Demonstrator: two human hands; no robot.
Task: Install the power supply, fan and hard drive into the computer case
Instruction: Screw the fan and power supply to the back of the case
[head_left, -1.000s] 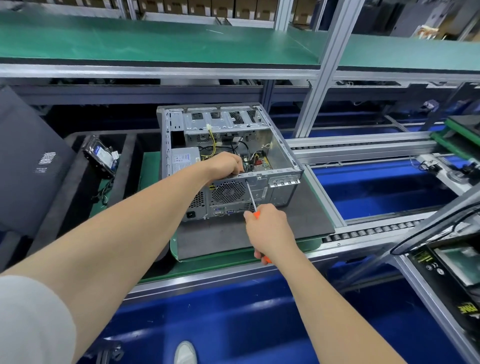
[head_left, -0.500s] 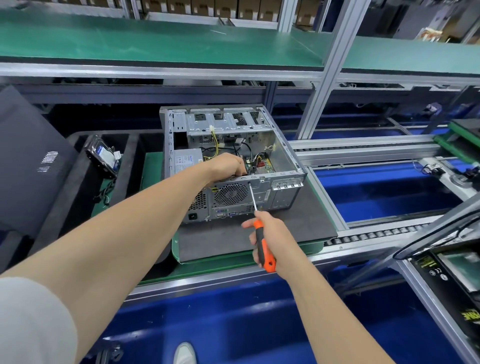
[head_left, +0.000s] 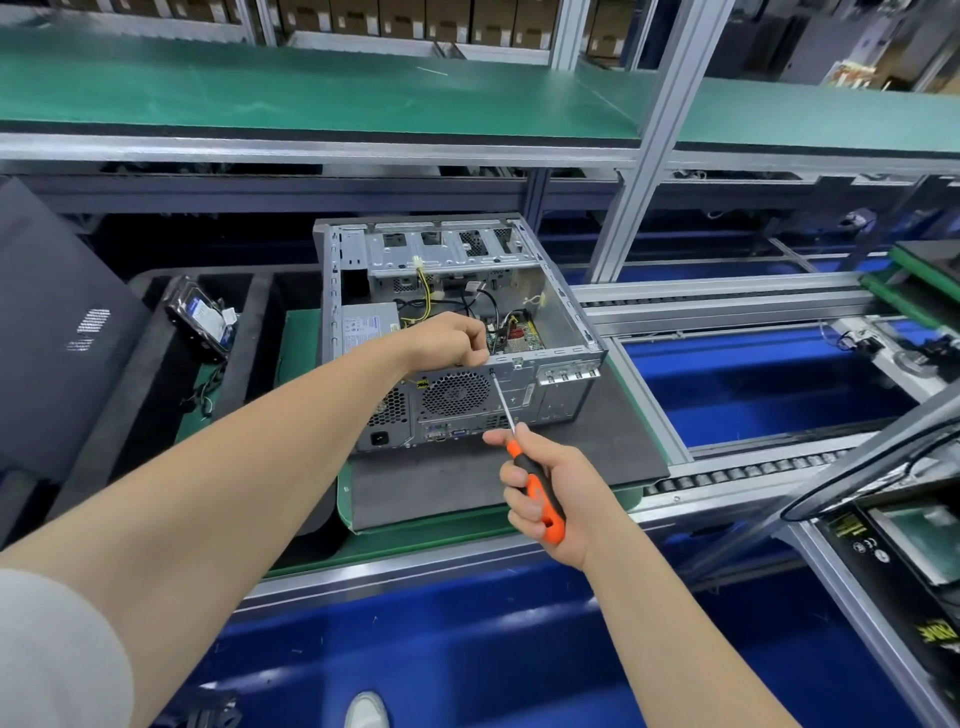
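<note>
Head view shows me the computer case (head_left: 569, 332) lying open on a dark mat (head_left: 467, 488) on the bench (head_left: 415, 540), rear panel toward me. My left hand (head_left: 447, 340) curls over the case's rear rim just above the fan (head_left: 456, 393); whatever its fingertips hold inside is hidden. My right hand (head_left: 550, 499) is wrapped tight round the orange handle of the screwdriver (head_left: 519, 456), whose tip sits at the fan grille's upper right corner. The power supply (head_left: 369, 325) is already in its corner, while the hard drive (head_left: 200, 319) lies well apart in the foam tray to the left. My worry is the slant of that long shaft: pushed off-axis, I judge the tip could skip out of the screw head, chew it, or jab the grille. If my left hand slackens, the fan may shift and the screw cross-thread or drop onto the board.
</note>
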